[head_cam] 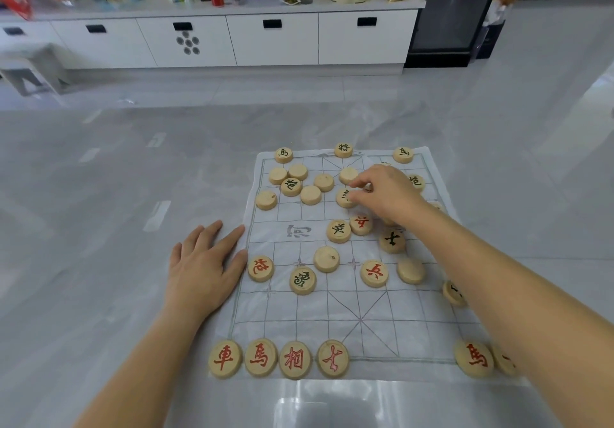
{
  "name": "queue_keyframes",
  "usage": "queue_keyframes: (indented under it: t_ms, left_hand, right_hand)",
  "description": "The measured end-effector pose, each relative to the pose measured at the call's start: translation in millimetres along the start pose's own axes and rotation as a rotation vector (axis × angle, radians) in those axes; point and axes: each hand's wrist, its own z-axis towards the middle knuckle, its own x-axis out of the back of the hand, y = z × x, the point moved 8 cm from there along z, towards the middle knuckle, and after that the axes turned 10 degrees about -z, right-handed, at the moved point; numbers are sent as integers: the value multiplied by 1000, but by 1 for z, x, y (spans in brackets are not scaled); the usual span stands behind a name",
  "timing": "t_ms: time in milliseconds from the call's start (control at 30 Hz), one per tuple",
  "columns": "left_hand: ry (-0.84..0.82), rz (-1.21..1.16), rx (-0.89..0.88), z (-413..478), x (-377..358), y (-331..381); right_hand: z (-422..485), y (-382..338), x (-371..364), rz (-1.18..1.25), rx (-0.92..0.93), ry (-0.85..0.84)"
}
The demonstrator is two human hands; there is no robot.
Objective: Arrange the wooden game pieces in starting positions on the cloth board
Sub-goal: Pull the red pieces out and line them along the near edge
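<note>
The cloth board [289, 314], a thin, creased white sheet printed with a grey grid, is laid flat on the glossy grey floor [99, 228]. The pieces [326, 259], round flat discs of pale wood carved with red or black characters or turned blank side up, are scattered over it, with four red ones [260, 357] lined along the near edge at the left. The left hand [202, 271] is laid flat with straight fingers, touching the cloth's left edge, while a black-marked disc [344, 196] on the far half is pinched in the curled fingers of the right hand [385, 191].
</note>
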Motion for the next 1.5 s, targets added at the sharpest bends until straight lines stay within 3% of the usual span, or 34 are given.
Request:
queue_keyframes:
  t_ms: [133,300,733,800,933,1033,1500]
  left_hand:
    - [-1,-10,6,0,-1,1]
    - [-3,-20,1,-1,0,3]
    - [-6,-41,-4,-2,1,5]
    - [-5,-45,-2,-2,1,6]
    - [-4,-48,-2,-2,1,6]
    - [3,-52,-10,-1,1,6]
    - [2,-29,-16,0,0,4]
  right_hand:
    - [5,-49,-22,-151,145,27]
    - [18,-79,-43,-287,162,-13]
    - [9,-59,-39,-504,133,-80]
    - [5,-64,-30,-352,128,-42]
    - [-14,-56,-29,778,-181,-267]
    - [-32,-54,-34,1228,-336,-413]
    - [-52,-50,-16,1229,-220,-454]
